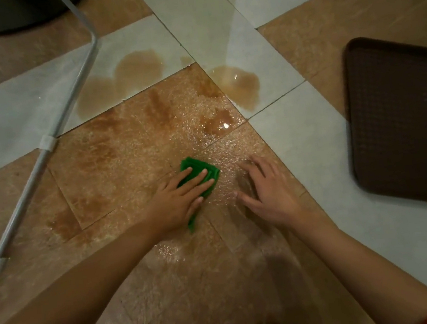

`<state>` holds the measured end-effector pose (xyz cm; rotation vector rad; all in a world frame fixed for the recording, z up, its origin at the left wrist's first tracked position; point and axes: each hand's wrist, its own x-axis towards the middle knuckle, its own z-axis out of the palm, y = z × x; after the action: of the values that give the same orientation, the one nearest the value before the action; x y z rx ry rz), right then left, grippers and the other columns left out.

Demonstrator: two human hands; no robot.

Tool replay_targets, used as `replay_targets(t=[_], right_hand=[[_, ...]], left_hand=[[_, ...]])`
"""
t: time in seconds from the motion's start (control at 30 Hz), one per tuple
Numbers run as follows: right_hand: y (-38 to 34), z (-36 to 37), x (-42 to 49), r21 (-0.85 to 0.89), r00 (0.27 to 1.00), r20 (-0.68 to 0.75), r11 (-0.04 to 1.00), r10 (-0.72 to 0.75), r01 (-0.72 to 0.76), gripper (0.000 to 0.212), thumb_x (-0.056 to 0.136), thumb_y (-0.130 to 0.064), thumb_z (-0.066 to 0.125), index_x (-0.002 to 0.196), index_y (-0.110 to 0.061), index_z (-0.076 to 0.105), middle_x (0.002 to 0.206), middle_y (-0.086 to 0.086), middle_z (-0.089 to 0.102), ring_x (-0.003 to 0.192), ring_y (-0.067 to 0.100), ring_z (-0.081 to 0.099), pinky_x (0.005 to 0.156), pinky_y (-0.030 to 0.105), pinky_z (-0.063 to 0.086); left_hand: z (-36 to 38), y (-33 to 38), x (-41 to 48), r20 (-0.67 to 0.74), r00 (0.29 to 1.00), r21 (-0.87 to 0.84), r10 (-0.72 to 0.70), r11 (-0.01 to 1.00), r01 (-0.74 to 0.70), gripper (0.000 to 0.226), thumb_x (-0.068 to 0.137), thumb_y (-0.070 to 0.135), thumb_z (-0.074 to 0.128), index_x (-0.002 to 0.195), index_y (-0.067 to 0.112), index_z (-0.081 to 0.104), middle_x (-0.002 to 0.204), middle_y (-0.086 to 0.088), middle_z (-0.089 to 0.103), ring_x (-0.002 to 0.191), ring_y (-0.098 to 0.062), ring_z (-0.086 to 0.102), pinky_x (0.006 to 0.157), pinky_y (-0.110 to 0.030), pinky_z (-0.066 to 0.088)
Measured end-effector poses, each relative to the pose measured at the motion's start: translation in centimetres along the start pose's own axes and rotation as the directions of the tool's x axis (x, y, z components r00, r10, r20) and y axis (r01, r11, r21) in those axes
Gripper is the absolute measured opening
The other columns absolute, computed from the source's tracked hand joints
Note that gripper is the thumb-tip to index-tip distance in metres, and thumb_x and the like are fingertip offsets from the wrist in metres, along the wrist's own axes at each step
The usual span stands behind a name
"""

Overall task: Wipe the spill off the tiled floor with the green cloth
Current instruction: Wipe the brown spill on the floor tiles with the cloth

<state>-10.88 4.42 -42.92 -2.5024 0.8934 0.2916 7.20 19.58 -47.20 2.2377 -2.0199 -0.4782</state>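
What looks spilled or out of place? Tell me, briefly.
Brown liquid is spilled across the tiled floor: puddles on the pale tiles, wet smears over the brown tile. The left hand presses the green cloth at the near edge; the far puddles are unwiped. A brown tray lies on the floor.

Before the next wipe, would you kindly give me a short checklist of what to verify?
1. Cloth under left hand, fingers flat on it: ok.
2. Right hand apart from the cloth, fingers spread: ok.
3. Spill wiped off the floor: not ok; brown puddles lie beyond the cloth.
4. Tray apart from the spill: ok; it sits off to the right.
5. Frame apart from the spill: cannot tell; its tube runs by the left puddle's edge.
6. Cloth dry enough to absorb more: cannot tell.
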Motion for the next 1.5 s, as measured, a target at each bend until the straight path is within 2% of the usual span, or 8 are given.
replay_targets(t=[0.27,0.47,0.6,0.8,0.93,1.07,1.33,1.5], right_hand=[[1.7,-1.0,-0.5,-0.017,0.999,-0.034,1.000,0.023,-0.024,0.066,0.091,-0.056,0.042,0.146,-0.023,0.025,0.157,0.002,0.014,0.144,0.021,0.008,0.118,0.039,0.009],[2.7,-0.6,-0.2,0.000,0.998,-0.051,0.999,0.041,-0.041,0.064,0.091,-0.055,0.039,0.144,-0.021,0.029,0.156,0.004,0.017,0.144,0.022,0.009,0.118,0.041,0.011],[4.0,-0.7,-0.9,0.028,0.994,-0.084,0.997,0.069,-0.067,0.065,0.089,-0.058,0.039,0.142,-0.022,0.033,0.153,0.005,0.023,0.142,0.023,0.016,0.117,0.042,0.015],[5.4,-1.4,-1.4,0.030,0.989,-0.102,0.994,0.108,-0.105,0.071,0.084,-0.059,0.032,0.143,-0.018,0.033,0.154,0.007,0.023,0.142,0.024,0.016,0.118,0.041,0.014],[6.1,-1.3,-1.7,0.060,0.987,-0.104,0.991,0.126,-0.121,0.064,0.090,-0.054,0.036,0.143,-0.019,0.032,0.155,0.007,0.021,0.143,0.024,0.014,0.117,0.039,0.013],[6.7,-1.0,-2.1,0.101,0.985,-0.093,0.985,0.146,-0.137,0.067,0.088,-0.062,0.032,0.143,-0.023,0.031,0.155,0.004,0.019,0.143,0.023,0.011,0.118,0.041,0.016],[8.0,-0.9,-3.6,0.203,0.972,-0.132,0.966,0.192,-0.163,0.079,0.082,-0.070,0.014,0.141,-0.023,0.037,0.153,0.004,0.023,0.141,0.020,0.014,0.116,0.038,0.017],[7.7,-1.3,-3.4,0.277,0.965,-0.155,0.947,0.214,-0.165,0.079,0.083,-0.069,0.009,0.141,-0.024,0.038,0.153,0.003,0.025,0.141,0.017,0.014,0.116,0.037,0.017]], left_hand=[[0.2,1.4,3.9,-0.021,0.993,-0.039,-0.118,0.992,0.117,0.056,0.092,0.053,-0.008,0.142,0.033,0.010,0.148,0.009,0.016,0.141,-0.025,0.018,0.105,-0.051,0.029],[0.7,5.1,3.7,0.045,0.988,0.070,0.147,0.986,-0.150,0.049,0.098,0.042,0.011,0.135,0.027,0.040,0.138,0.008,0.047,0.128,-0.022,0.045,0.081,-0.028,0.047],[0.4,3.5,4.5,-0.005,0.961,0.041,0.278,0.960,-0.278,0.048,0.099,0.040,0.014,0.135,0.028,0.045,0.139,0.008,0.046,0.131,-0.022,0.041,0.093,-0.031,0.038],[-0.2,6.2,7.8,-0.009,1.000,-0.027,0.012,1.000,-0.013,0.053,0.095,0.045,0.008,0.146,0.032,0.018,0.151,0.010,0.020,0.142,-0.023,0.015,0.105,-0.040,0.026],[0.7,9.3,7.3,0.070,0.985,-0.027,0.160,0.987,-0.158,0.051,0.093,0.046,0.001,0.142,0.032,0.002,0.149,0.012,0.003,0.142,-0.017,-0.001,0.113,-0.035,0.009],[1.2,8.7,7.1,0.056,0.946,0.019,0.319,0.947,-0.321,0.047,0.097,0.040,0.022,0.138,0.026,0.038,0.142,0.006,0.041,0.135,-0.024,0.035,0.102,-0.038,0.038],[-0.1,9.1,10.9,0.007,0.998,-0.042,-0.056,0.998,0.056,0.048,0.099,0.041,0.013,0.146,0.034,0.008,0.155,0.011,0.008,0.144,-0.019,0.002,0.113,-0.039,0.017],[1.3,11.3,8.1,0.081,0.970,-0.037,0.228,0.974,-0.226,0.048,0.097,0.045,0.009,0.143,0.033,0.004,0.150,0.012,0.004,0.141,-0.016,-0.003,0.114,-0.036,0.006]])
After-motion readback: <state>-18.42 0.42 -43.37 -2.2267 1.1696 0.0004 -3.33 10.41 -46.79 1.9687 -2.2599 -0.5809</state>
